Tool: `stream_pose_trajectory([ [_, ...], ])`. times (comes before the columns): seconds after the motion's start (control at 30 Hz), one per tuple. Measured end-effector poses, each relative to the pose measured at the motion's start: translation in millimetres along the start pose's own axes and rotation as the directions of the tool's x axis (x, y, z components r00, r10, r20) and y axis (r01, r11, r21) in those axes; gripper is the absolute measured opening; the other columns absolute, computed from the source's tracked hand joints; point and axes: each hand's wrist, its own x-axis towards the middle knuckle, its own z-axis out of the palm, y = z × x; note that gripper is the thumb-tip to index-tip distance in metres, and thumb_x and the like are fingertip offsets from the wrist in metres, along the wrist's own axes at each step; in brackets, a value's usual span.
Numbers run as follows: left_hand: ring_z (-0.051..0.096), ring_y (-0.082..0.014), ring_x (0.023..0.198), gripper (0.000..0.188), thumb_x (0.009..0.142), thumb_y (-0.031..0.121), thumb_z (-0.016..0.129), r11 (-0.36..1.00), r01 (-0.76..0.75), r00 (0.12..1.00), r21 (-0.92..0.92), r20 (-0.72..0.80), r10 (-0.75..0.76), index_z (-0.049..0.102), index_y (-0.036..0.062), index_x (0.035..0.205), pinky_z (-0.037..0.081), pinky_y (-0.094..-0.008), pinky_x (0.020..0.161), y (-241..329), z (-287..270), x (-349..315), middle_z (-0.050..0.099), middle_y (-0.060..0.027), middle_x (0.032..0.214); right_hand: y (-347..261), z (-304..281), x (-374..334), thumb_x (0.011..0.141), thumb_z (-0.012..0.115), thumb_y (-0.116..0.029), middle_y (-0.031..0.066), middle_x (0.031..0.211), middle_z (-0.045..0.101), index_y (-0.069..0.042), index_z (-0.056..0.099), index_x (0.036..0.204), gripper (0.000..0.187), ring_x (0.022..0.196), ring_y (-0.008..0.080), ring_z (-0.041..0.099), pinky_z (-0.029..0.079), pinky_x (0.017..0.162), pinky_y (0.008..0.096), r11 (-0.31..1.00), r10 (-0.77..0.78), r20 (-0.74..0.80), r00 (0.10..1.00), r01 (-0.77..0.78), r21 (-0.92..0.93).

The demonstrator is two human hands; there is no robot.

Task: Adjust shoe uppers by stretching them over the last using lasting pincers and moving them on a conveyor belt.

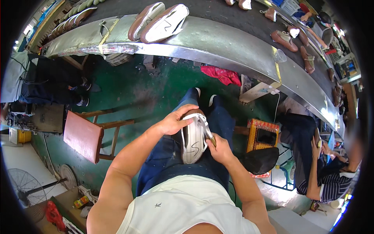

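The left hand (173, 121) is gripping a shoe (193, 142) at its eleven o'clock, the right hand (221, 150) clasping a tool (212, 140) at three o'clock.

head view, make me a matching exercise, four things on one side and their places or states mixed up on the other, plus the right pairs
1. Left hand
2. Right hand
3. Stool
4. Red cloth

A. Gripping a tool
B. Below the metal bench edge
C. On the far end of the held shoe
D. Pink-topped

Pairs: 1-C, 2-A, 3-D, 4-B
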Motion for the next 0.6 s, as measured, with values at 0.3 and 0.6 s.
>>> stream_pose_trajectory([
  [0.3,0.056,-0.0146,0.117,0.044,0.102,0.019,0.062,0.970,0.227,0.931,-0.091,-0.270,-0.243,0.053,0.0091,0.145,0.045,-0.0305,0.104,21,26,11,0.062,-0.0062,0.127,-39,-35,1,0.097,0.061,-0.016,0.0221,0.094,0.068,0.004,0.057,0.105,0.022,0.085,0.0423,0.067,0.053,0.079,0.0484,0.974,0.071,0.163,0.984,-0.033,-0.224],
  [0.6,0.057,-0.0147,0.119,0.047,0.099,0.010,0.064,0.976,0.217,0.951,-0.031,-0.218,-0.218,0.052,0.0067,0.145,0.045,-0.0315,0.105,23,21,14,0.063,-0.0076,0.128,-56,-46,18,0.102,0.057,-0.031,0.0158,0.081,0.070,0.002,0.059,0.105,0.033,0.077,0.0269,0.071,0.053,0.071,0.0400,0.986,0.136,0.113,0.984,-0.145,0.080],
])
